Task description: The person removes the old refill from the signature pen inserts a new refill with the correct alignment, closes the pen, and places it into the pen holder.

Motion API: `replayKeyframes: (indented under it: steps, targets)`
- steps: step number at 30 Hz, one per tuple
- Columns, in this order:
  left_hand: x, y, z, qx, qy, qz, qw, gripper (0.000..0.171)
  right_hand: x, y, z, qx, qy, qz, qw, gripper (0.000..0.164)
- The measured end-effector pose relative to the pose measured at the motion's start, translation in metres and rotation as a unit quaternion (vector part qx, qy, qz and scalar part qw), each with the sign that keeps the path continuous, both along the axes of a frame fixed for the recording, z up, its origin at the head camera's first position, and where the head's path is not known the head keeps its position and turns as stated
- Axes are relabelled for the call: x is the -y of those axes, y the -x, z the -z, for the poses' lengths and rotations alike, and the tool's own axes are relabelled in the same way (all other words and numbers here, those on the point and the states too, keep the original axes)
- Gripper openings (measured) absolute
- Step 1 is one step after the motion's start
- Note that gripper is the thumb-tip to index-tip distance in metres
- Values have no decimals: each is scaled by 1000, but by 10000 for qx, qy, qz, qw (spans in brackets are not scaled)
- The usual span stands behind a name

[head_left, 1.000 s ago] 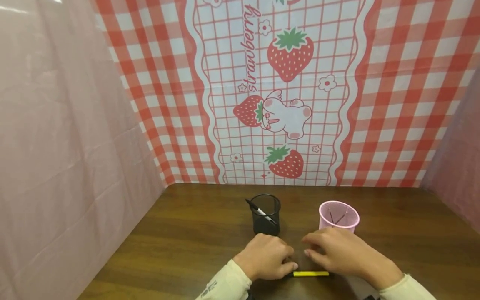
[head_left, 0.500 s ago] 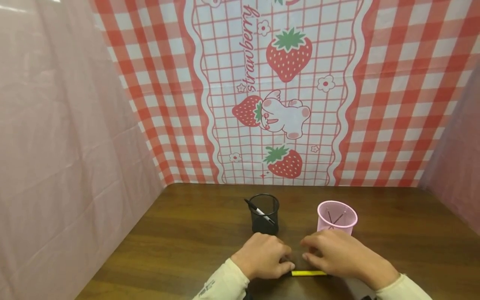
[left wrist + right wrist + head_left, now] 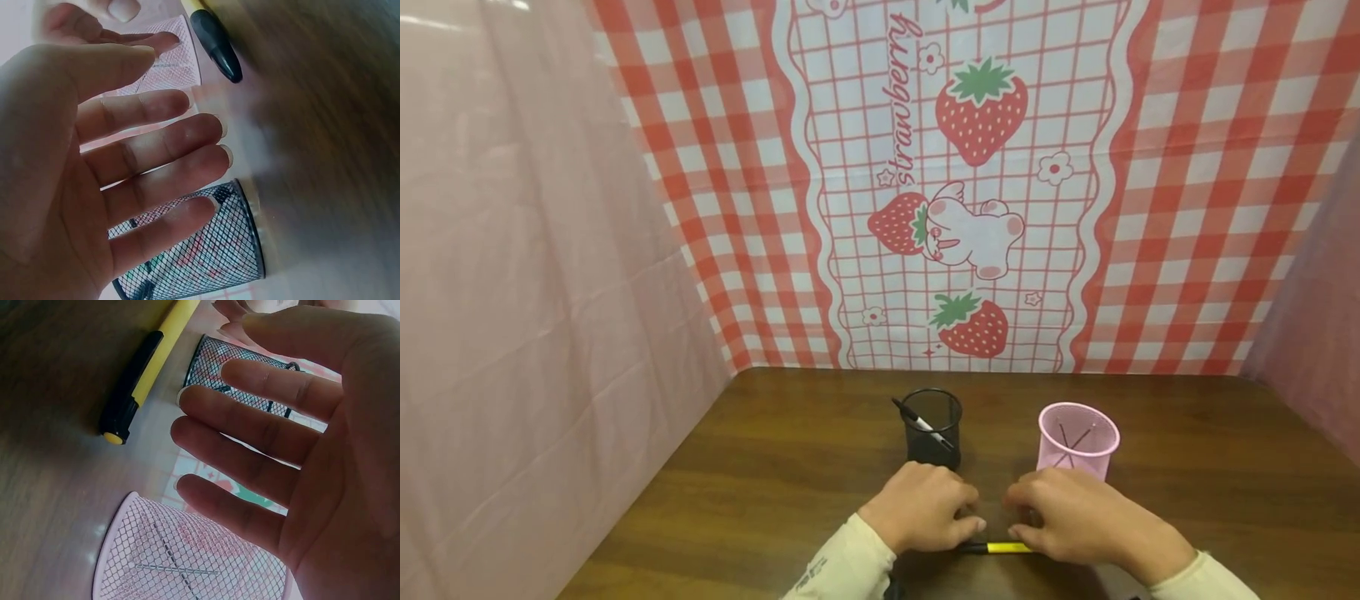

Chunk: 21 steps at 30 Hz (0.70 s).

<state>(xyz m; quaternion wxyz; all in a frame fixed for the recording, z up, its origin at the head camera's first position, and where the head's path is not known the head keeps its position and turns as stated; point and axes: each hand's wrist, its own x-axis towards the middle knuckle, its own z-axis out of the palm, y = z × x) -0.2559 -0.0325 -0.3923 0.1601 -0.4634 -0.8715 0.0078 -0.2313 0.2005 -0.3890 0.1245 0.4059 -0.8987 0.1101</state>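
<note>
A yellow-and-black pen (image 3: 1009,548) lies crosswise on the wooden table, just below both hands in the head view. Its tapered black end (image 3: 215,47) shows beyond my left fingertips; its black clip end (image 3: 128,394) lies off my right fingertips. My left hand (image 3: 925,508) hovers in front of a black mesh pen cup (image 3: 931,442), fingers loosely bent and holding nothing. Likewise without anything in it, my right hand (image 3: 1082,514) is in front of a pink mesh pen cup (image 3: 1075,460), hiding its lower part and the pen's right end.
A black-and-white marker (image 3: 922,423) leans in the black cup. Two thin dark sticks (image 3: 1078,437) cross inside the pink cup. Behind the table (image 3: 760,467) hangs a red checked strawberry cloth (image 3: 973,208); pale pink curtains (image 3: 550,292) close in the sides.
My left hand has shifted slightly left, uncovering more of the pen's black end. My right hand has come slightly lower and covers more of its yellow part. The cups stay put.
</note>
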Motion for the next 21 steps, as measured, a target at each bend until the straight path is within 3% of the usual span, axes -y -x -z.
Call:
replayKeyframes:
  steps: [5, 21]
  targets:
    - [0, 3, -1, 1, -42, 0, 10000, 22, -1, 0, 3, -86, -37, -7, 10000, 23]
    - [1, 8, 4, -101, -251, 65, 9996, 10, 1, -4, 3, 276, -214, 210, 9992, 18]
